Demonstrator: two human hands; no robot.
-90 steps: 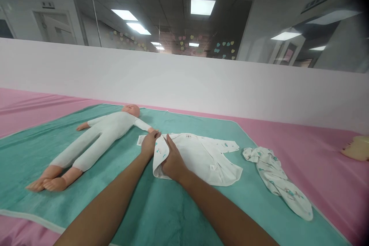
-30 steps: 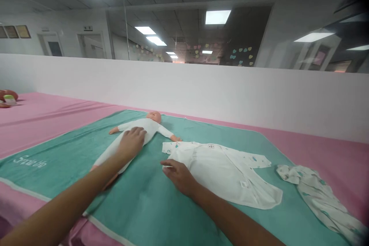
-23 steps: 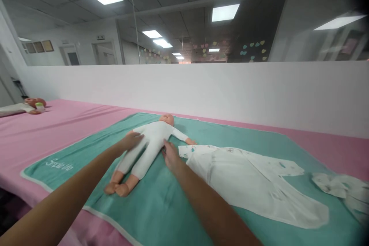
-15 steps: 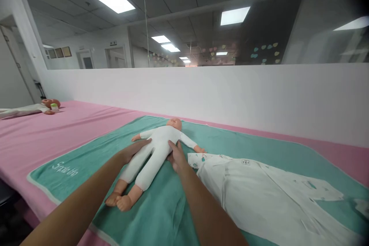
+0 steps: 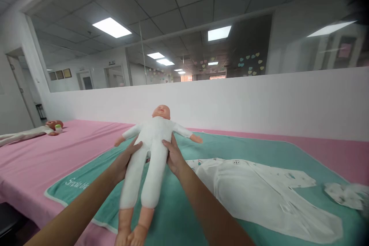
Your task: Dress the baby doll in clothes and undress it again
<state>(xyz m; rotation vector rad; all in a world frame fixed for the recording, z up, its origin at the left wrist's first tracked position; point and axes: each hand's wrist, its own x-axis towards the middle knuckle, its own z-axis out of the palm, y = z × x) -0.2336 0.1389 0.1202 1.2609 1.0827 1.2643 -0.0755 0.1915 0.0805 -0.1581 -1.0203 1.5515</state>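
Observation:
A baby doll (image 5: 152,138) with a white cloth body and bare plastic head, hands and feet is held up off the green towel (image 5: 178,207). My left hand (image 5: 127,161) grips its hip on the left, thumb on the front. On the opposite hip, my right hand (image 5: 174,155) is closed the same way, its fingers partly hidden behind the doll. The doll tilts with its head away from me and its feet towards me. To the right of my right hand, a white baby garment (image 5: 245,188) with printed sleeves lies spread on the towel.
The towel lies on a pink sheet (image 5: 95,134). A crumpled white printed cloth (image 5: 344,196) is at the far right. Another doll (image 5: 31,134) lies at the far left, beside a small green-capped bottle (image 5: 58,127). A white wall (image 5: 245,103) with a window rises behind.
Both hands have lifted the doll from the towel and brought it up and nearer to me. The camera view has tilted upwards, bringing the crumpled cloth further into sight.

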